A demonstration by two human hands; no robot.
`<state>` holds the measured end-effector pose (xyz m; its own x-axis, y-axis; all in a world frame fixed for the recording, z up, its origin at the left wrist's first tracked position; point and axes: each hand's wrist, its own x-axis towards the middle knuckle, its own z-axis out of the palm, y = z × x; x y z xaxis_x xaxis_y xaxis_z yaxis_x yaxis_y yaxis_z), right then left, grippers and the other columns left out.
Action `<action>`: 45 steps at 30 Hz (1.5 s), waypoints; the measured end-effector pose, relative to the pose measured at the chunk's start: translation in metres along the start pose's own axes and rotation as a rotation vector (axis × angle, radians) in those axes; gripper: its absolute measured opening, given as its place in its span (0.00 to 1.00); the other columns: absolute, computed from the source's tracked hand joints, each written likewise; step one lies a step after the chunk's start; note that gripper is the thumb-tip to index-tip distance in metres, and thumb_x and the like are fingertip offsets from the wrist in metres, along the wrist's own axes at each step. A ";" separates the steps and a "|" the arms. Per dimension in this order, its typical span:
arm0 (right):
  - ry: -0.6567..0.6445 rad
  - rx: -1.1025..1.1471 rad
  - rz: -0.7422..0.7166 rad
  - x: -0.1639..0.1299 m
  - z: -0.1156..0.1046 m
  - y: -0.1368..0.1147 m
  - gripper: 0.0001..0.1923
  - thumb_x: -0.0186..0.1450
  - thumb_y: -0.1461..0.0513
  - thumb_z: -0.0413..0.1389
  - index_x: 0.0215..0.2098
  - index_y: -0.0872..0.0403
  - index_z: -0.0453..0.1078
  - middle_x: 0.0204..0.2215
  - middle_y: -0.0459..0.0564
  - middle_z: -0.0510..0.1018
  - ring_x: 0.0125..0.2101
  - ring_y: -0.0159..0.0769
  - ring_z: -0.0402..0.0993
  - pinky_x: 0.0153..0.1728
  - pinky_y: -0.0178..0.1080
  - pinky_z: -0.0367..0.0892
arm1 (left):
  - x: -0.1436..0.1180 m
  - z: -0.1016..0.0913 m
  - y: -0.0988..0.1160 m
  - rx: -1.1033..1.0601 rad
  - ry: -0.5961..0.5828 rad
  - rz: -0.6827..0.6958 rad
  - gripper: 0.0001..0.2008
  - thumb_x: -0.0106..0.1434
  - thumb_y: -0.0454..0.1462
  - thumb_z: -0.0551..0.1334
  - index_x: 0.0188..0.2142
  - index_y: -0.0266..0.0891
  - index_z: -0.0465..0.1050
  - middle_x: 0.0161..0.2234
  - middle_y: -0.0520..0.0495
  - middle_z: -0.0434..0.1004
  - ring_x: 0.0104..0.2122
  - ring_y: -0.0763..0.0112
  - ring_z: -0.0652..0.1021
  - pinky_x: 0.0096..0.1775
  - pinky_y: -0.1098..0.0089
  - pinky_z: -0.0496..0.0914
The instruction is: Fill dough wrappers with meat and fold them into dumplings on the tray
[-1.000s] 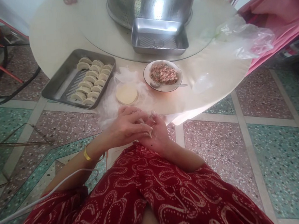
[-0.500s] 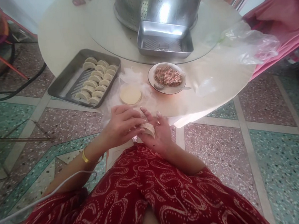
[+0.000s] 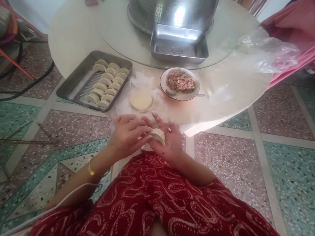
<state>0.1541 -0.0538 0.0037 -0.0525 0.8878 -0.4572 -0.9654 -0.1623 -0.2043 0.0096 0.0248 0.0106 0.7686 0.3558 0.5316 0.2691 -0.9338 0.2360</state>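
A folded dumpling [image 3: 158, 135] lies between my two hands, just over my lap at the table's near edge. My left hand [image 3: 130, 134] pinches its left end with the fingertips. Its other side rests against the palm of my right hand [image 3: 170, 142], whose thumb and fingers are about it. Some fingertips of the right hand look dusted white. Just beyond the hands sits a stack of round dumpling wrappers [image 3: 141, 99] on thin plastic. To its right, a bowl [image 3: 163, 92] holds minced filling [image 3: 180, 82], with a spoon [image 3: 196, 94] lying in it.
At the left, a metal tray [image 3: 71, 88] bears rows of finished dumplings [image 3: 106, 80]. Farther back, a glass turntable [image 3: 125, 44] carries a second metal tray [image 3: 178, 53] and a large perforated metal pot [image 3: 144, 11]. A crumpled plastic bag [image 3: 274, 52] lies right. A white cable [image 3: 68, 190] crosses my left forearm.
The camera view has shifted slightly, so the table things sit a little farther right. My hands stay on the dumpling, with the left fingers slightly shifted along its edge.
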 end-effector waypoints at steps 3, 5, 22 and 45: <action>0.006 0.009 -0.008 0.001 -0.001 0.001 0.23 0.65 0.49 0.42 0.50 0.48 0.68 0.46 0.52 0.80 0.39 0.41 0.78 0.37 0.44 0.72 | -0.003 0.000 0.000 -0.013 -0.028 -0.032 0.04 0.64 0.38 0.63 0.33 0.43 0.73 0.36 0.51 0.80 0.40 0.64 0.74 0.42 0.59 0.60; 0.002 0.006 -0.014 0.000 0.000 0.002 0.23 0.65 0.49 0.42 0.50 0.48 0.68 0.46 0.52 0.80 0.39 0.41 0.78 0.37 0.44 0.72 | -0.003 0.000 0.001 -0.017 -0.037 -0.028 0.05 0.65 0.37 0.62 0.31 0.42 0.72 0.35 0.51 0.80 0.40 0.65 0.73 0.42 0.59 0.60; -0.029 0.007 -0.012 0.000 0.001 0.002 0.23 0.68 0.49 0.39 0.52 0.48 0.65 0.47 0.52 0.78 0.40 0.39 0.77 0.35 0.42 0.73 | -0.001 -0.007 0.007 -0.024 -0.056 -0.067 0.07 0.65 0.41 0.62 0.32 0.42 0.71 0.37 0.50 0.79 0.40 0.63 0.73 0.42 0.58 0.58; 0.011 0.033 0.025 0.000 0.003 0.002 0.25 0.70 0.51 0.36 0.48 0.50 0.71 0.31 0.46 0.81 0.28 0.32 0.75 0.31 0.35 0.73 | 0.015 -0.008 0.009 0.027 -0.144 0.111 0.01 0.67 0.36 0.61 0.37 0.42 0.71 0.40 0.49 0.78 0.43 0.61 0.69 0.42 0.59 0.58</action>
<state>0.1512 -0.0531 0.0059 -0.0736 0.8790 -0.4712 -0.9718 -0.1693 -0.1641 0.0189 0.0218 0.0272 0.8690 0.2436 0.4308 0.1925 -0.9683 0.1592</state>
